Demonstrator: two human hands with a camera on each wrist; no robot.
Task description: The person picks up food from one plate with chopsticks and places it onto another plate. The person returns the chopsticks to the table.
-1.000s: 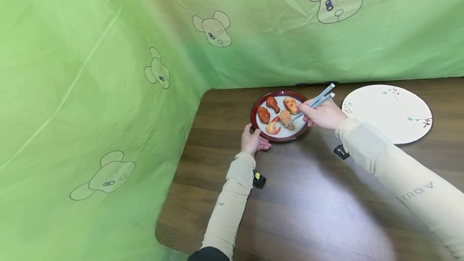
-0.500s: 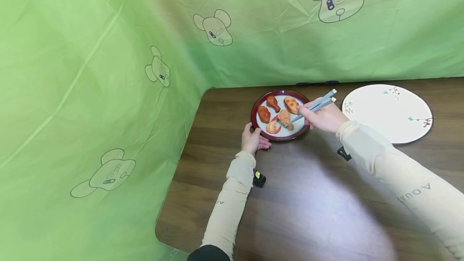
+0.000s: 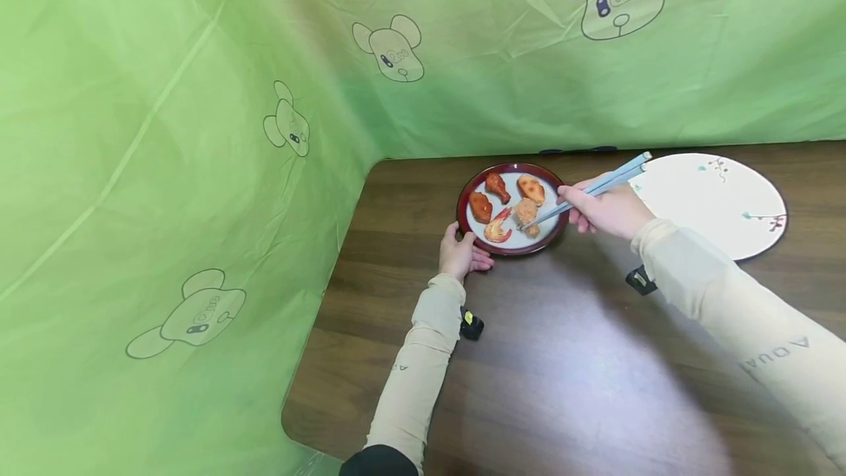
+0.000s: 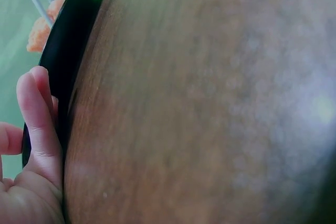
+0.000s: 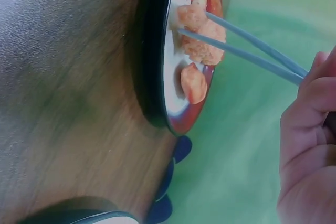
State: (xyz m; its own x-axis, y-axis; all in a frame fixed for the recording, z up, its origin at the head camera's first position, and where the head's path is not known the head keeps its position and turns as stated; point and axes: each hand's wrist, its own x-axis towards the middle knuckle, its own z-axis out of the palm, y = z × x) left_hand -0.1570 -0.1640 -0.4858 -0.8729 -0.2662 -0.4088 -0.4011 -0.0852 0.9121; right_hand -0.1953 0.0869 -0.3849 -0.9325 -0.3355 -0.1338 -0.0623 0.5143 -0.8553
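Note:
My right hand point(image 3: 611, 208) holds light-blue chopsticks point(image 3: 595, 186) past the plate's right rim. Their tips meet a piece of fried chicken point(image 3: 526, 213), one tip on each side in the right wrist view; whether it is lifted off the plate I cannot tell. The round plate point(image 3: 462, 225) has a red-brown rim and pale centre. Also on it are a drumstick point(image 3: 497, 186), a shrimp point(image 3: 498, 228), a reddish-brown piece point(image 3: 480, 207) and a spotted golden piece point(image 3: 531, 189). At the near-left rim, my left hand point(image 3: 459, 254) grips the plate's edge, its lower fingers extended alongside.
A white oval plate point(image 3: 714, 204) with a floral pattern lies to the right, partly behind the right hand. The dark wooden table point(image 3: 529, 358) ends at a rounded left edge. Green cloth point(image 3: 463, 109) printed with bear faces hangs behind and to the left.
The right hand and chopsticks have moved a little to the right. The fried chicken has shifted slightly right and turned between the tips. The left hand and plate stay in place.

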